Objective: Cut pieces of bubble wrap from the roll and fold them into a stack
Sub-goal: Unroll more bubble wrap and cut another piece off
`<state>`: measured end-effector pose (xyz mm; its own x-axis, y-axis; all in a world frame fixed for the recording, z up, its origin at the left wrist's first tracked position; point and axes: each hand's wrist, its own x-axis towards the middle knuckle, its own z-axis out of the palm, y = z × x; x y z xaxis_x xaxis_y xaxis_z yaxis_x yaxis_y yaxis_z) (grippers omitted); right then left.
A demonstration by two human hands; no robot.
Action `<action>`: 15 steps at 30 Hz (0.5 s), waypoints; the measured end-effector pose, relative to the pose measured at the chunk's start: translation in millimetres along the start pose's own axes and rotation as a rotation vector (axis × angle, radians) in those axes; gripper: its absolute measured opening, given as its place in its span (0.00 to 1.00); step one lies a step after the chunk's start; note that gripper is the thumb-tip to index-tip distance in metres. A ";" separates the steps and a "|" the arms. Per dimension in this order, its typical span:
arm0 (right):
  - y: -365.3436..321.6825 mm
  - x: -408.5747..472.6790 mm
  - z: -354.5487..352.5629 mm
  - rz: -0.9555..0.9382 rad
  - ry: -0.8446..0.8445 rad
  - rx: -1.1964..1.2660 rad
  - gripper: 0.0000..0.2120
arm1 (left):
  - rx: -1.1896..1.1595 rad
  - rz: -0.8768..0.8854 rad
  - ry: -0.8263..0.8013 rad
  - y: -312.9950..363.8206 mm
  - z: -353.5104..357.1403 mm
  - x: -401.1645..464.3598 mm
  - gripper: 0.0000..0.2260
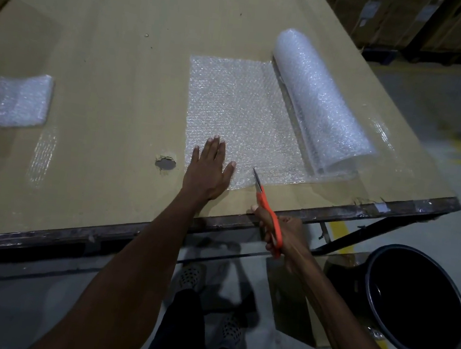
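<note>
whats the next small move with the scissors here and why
Probably close the scissors to start the cut, then run them away from the table edge. The right hand has their tip at the near edge of the unrolled sheet, between the roll and the left hand pressing the sheet flat.

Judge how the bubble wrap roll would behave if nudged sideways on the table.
The roll lies on its side, so it would probably roll easily. It looks light for its bulk. Its unrolled sheet, pressed by the left hand, might tether it.
</note>
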<state>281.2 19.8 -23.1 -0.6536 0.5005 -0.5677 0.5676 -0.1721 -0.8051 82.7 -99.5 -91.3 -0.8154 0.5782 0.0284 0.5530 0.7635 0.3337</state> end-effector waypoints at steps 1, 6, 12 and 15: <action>-0.5 0.0 -0.1 0.002 -0.004 -0.003 0.24 | 0.000 -0.001 0.000 -0.2 -0.2 -0.4 0.30; -6.9 1.0 1.8 0.016 -0.008 -0.032 0.28 | 0.002 -0.001 -0.001 0.0 -0.5 -0.9 0.30; -12.5 -0.4 0.5 -0.007 -0.019 -0.017 0.23 | -0.003 -0.012 -0.007 0.8 0.3 -0.8 0.30; -17.3 2.8 2.7 -0.019 -0.018 -0.013 0.24 | -0.002 -0.012 -0.010 0.6 0.1 -0.7 0.30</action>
<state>268.2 21.9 -11.2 -0.6732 0.4886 -0.5551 0.5610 -0.1516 -0.8138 83.6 -99.3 -91.3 -0.8204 0.5716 0.0145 0.5425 0.7700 0.3359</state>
